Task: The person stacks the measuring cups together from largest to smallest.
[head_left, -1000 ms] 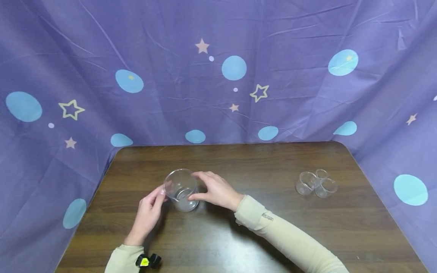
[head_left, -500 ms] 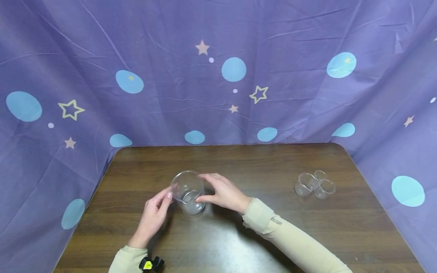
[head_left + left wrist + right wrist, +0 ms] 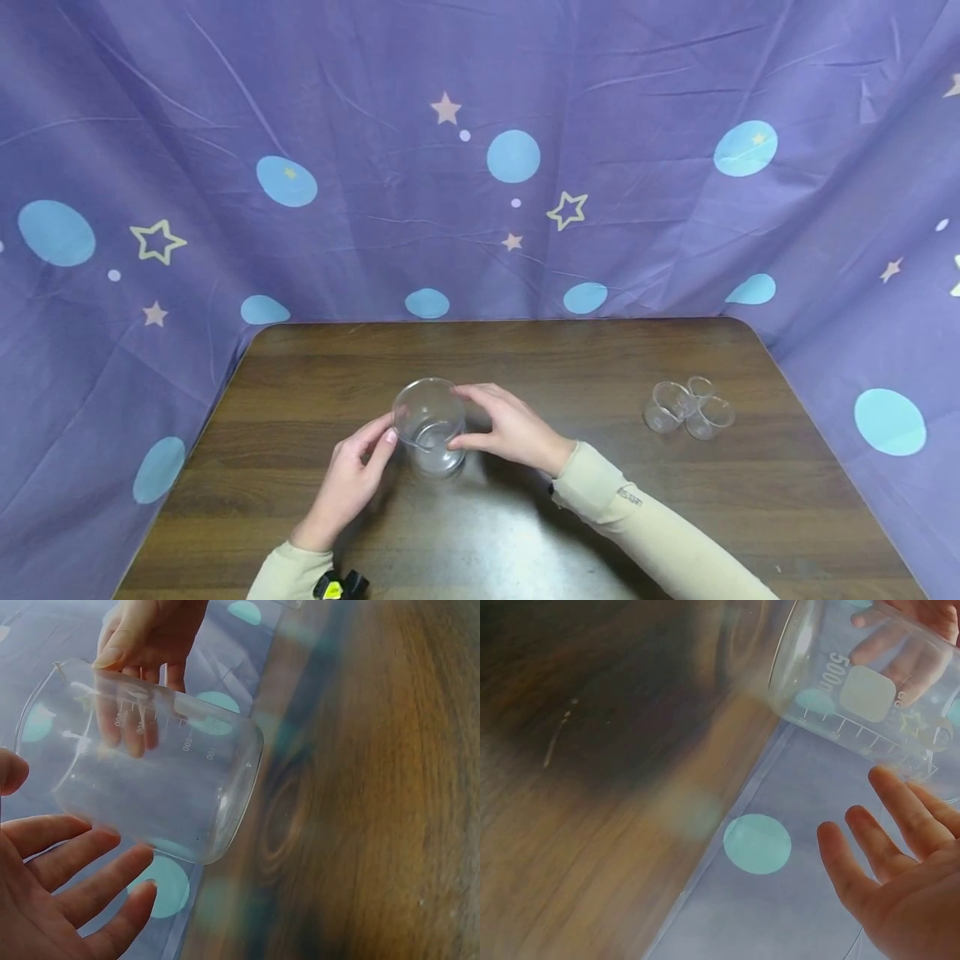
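A large clear glass beaker (image 3: 429, 421) with printed volume marks stands left of the table's middle in the head view, its mouth facing up. My left hand (image 3: 351, 479) holds its left side near the rim, thumb in front and fingers along the wall. On the opposite side my right hand (image 3: 516, 429) grips the beaker between thumb and fingers. The left wrist view has the beaker (image 3: 165, 772) between both hands, its base close over the wood. A white "500" marking shows on the beaker (image 3: 802, 667) in the right wrist view.
Three small glass beakers (image 3: 666, 410) are grouped close together on the right of the brown wooden table (image 3: 570, 358). A purple curtain (image 3: 360, 167) with stars and blue dots surrounds the table's back and sides. A black wrist device (image 3: 341, 586) is on the left sleeve.
Both hands have shifted the large beaker to the right and slightly nearer in the head view. The small beakers have kept their places on the table.
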`<state>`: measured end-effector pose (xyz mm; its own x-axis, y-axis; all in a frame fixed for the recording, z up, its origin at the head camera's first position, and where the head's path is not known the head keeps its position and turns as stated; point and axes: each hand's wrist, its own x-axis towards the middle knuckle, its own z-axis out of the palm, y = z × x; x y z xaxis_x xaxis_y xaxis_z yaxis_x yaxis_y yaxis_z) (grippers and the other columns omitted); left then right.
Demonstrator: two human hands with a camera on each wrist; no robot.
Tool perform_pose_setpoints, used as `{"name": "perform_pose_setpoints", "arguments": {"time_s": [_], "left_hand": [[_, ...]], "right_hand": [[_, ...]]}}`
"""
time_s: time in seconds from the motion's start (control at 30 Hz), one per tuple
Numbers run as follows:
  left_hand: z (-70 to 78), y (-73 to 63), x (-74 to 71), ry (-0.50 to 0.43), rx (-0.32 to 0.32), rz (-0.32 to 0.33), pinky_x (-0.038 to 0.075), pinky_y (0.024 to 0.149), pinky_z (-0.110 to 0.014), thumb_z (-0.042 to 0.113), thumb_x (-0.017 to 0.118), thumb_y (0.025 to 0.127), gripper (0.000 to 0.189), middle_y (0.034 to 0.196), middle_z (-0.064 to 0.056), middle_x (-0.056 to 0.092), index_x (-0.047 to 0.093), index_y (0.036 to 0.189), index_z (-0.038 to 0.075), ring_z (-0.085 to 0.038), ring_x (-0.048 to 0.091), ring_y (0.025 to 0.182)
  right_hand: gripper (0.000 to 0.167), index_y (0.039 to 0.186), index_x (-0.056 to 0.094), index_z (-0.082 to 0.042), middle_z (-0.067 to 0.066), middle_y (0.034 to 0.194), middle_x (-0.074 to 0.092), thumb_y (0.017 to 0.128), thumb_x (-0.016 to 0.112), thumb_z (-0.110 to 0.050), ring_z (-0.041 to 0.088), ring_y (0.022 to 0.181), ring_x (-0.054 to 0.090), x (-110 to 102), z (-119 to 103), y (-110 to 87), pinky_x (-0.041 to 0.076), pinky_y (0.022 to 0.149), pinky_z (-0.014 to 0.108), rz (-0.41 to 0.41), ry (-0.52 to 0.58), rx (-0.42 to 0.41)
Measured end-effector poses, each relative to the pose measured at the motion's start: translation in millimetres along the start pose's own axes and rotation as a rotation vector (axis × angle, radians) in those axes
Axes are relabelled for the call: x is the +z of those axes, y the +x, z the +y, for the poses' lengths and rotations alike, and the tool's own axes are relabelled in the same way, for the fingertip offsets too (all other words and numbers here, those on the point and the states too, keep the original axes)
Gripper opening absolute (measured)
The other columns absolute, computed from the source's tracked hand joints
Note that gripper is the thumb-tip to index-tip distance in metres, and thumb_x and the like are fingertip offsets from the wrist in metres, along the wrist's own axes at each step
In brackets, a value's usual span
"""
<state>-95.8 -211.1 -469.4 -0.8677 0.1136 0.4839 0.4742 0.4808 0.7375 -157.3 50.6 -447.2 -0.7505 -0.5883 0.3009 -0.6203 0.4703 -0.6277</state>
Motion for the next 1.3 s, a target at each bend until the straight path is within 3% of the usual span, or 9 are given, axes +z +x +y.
{"name": "perform_pose_setpoints", "arguments": {"time_s": [0.2, 0.5, 1.0, 1.3], "left_hand": [[3.1, -0.1, 5.8, 0.022, -0.002, -0.037, 0.053, 0.085, -0.012, -0.004, 0.062, 0.099, 0.031, 0.129, -0.014, 0.072, 0.071, 0.129, -0.001, -0.022, 0.070, 0.113], [7.9, 2.6, 16.2, 0.017, 0.056, -0.096, 0.061, 0.076, -0.027, -0.005, 0.066, 0.096, 0.034, 0.121, -0.016, 0.075, 0.069, 0.129, -0.002, -0.010, 0.073, 0.093], [18.8, 7.5, 38.7, -0.049, 0.047, -0.158, 0.061, 0.079, -0.031, -0.002, 0.067, 0.097, 0.033, 0.115, -0.016, 0.075, 0.067, 0.130, -0.004, -0.016, 0.073, 0.093], [21.8, 11.5, 51.9, -0.090, 0.028, -0.219, 0.063, 0.079, -0.033, -0.001, 0.070, 0.095, 0.041, 0.132, -0.021, 0.068, 0.063, 0.135, -0.004, -0.030, 0.072, 0.108]], "right_hand": [[0.074, 0.144, 0.059, -0.007, 0.007, 0.142, 0.064, 0.085, 0.086, -0.041, 0.023, 0.134, 0.057, -4, 5, -9.4, 0.047, 0.114, 0.041, -0.003, -0.005, 0.012], [0.071, 0.143, 0.060, -0.008, 0.005, 0.143, 0.063, 0.085, 0.087, -0.039, 0.022, 0.135, 0.056, -12, 12, -25.8, 0.046, 0.114, 0.040, 0.006, -0.009, 0.017], [0.073, 0.142, 0.060, -0.010, 0.005, 0.142, 0.064, 0.082, 0.089, -0.038, 0.024, 0.133, 0.057, -29, 18, -51.3, 0.047, 0.113, 0.045, 0.059, -0.016, 0.036], [0.072, 0.141, 0.060, -0.008, 0.006, 0.140, 0.064, 0.081, 0.090, -0.034, 0.025, 0.133, 0.057, -39, 24, -62.4, 0.049, 0.112, 0.046, 0.079, 0.018, 0.052]]}}
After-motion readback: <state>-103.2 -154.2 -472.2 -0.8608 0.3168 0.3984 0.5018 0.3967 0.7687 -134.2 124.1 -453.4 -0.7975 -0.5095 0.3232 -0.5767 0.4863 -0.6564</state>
